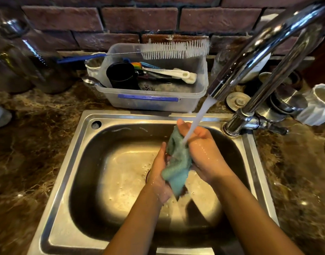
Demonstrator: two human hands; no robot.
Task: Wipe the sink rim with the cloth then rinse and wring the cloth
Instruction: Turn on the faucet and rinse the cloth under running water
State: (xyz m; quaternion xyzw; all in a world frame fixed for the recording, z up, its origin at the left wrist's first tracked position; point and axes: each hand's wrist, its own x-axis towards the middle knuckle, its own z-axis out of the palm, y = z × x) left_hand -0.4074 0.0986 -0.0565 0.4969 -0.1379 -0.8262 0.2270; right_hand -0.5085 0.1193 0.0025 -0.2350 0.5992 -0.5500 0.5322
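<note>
Glossy steel sink (80,137), nubby wet cloth (178,162).

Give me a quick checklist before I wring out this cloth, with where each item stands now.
1. Cloth under the water stream: ok.
2. Left hand and right hand both hold the cloth: ok.
3. Cloth held over the sink, so drips land inside: ok.
4. Cloth rinsed clean: cannot tell.
5. Tap turned off: not ok, water runs.

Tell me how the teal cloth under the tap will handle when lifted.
Probably floppy: the cloth bunches and droops between the left hand and right hand. Likely heavy for its size and dripping, since the water stream runs onto it. Hardly fragile; it is crumpled.
</note>
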